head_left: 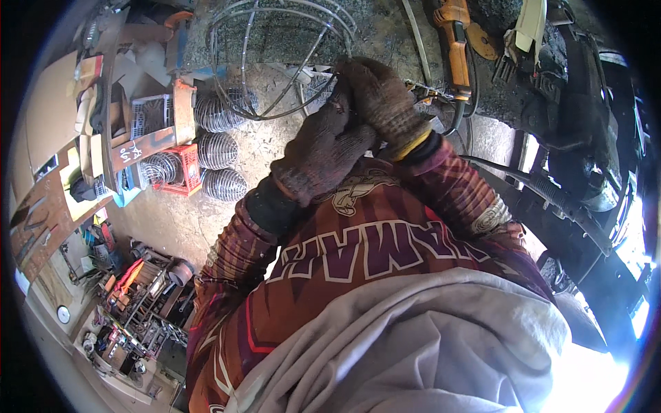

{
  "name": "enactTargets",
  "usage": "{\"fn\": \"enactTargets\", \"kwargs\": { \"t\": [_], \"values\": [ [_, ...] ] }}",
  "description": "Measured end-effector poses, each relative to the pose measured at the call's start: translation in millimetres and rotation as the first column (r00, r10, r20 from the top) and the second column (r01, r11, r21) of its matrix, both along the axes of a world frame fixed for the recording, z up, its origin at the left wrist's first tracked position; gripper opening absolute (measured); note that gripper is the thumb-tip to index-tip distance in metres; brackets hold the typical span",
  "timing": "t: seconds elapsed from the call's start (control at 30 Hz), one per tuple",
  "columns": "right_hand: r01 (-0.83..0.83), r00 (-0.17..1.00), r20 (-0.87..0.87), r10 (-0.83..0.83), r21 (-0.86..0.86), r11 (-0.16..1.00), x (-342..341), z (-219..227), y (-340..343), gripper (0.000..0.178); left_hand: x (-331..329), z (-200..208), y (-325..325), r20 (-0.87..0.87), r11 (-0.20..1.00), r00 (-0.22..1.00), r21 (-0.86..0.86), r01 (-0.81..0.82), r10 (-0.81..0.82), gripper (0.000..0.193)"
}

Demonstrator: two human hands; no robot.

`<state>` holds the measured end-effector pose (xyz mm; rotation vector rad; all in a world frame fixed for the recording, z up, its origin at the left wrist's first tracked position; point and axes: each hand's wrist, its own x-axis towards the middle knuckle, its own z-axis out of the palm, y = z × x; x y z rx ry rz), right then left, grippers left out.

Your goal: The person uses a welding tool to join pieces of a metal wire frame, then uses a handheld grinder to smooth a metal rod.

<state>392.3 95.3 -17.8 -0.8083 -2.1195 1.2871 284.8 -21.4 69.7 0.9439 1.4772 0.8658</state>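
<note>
Left of the orange power tool (pixel 454 51), I watch from afar the round wire frame (pixel 303 65), probably light, stiff and slightly springy, best held where wires cross, while left hand (pixel 320 149) and right hand (pixel 387 104) meet beside its edge, their closure I cannot tell.
</note>
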Motion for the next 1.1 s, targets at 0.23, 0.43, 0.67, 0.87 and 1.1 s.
{"fn": "enactTargets", "kwargs": {
  "t": [0.23, 0.43, 0.67, 0.87, 1.1],
  "values": [
    [-0.229, 0.971, 0.089, 0.222, 0.076, 0.97, 50.7, 34.1, 12.5, 0.039, 27.3, 9.7, -8.1, 0.018, 0.999, 1.0, 0.045, 0.01, -0.01, 0.072],
    [-0.028, 0.993, 0.098, 0.061, -0.312, 0.95, 71.6, 50.0, 15.0, 0.046, 0.0, 29.2, -33.7, 0.16, 1.0, 0.987, 0.027, -0.011, 0.007, 0.065],
    [0.104, 0.93, 0.299, -0.213, 0.342, 0.934, 52.8, 68.0, 55.8, 0.041, -32.3, 21.6, -71.8, 0.257, 0.967, 0.944, 0.087, -0.237, 0.208, 0.037],
    [0.04, 0.971, 0.226, -0.076, 0.159, 0.987, 54.1, 65.4, 23.4, 0.044, -32.6, 4.6, -95.9, 0.163, 0.908, 0.902, 0.07, -0.414, 0.399, 0.035],
    [-0.126, 0.972, 0.208, 0.11, 0.065, 0.99, 72.9, 37.5, -20.7, 0.042, -42.1, -1.4, -117.5, 0.068, 0.857, 0.859, 0.059, -0.512, 0.508, 0.037]
  ]
}}
